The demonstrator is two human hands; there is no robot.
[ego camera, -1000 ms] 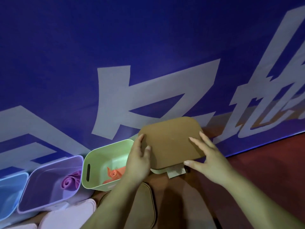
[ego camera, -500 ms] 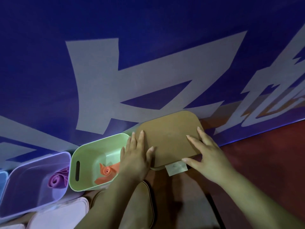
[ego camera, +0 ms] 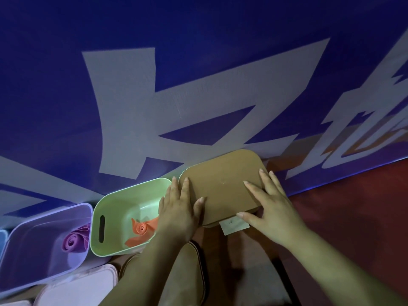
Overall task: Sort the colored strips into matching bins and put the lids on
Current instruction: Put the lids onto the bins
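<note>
**Brown lid under both flat hands, right end of the bin row**

Background: blue banner with large pale characters, standing behind a dark red surface.

Brown lid lies flat against the foot of the banner, just right of the green bin. What it covers is hidden. A white paper label sticks out from under its near edge.

Left hand: fingers straight and together, laid on the lid's left edge, thumb on its top. Right hand: fingers spread flat on the lid's right part, thumb at the near edge beside the label. Neither hand grips anything.

Green bin is uncovered and holds a curled orange strip. Left of it, touching, the uncovered purple bin holds a rolled purple strip. A second brown lid lies nearer the camera, partly under the left forearm; a pale lid lies in front of the purple bin.
</note>
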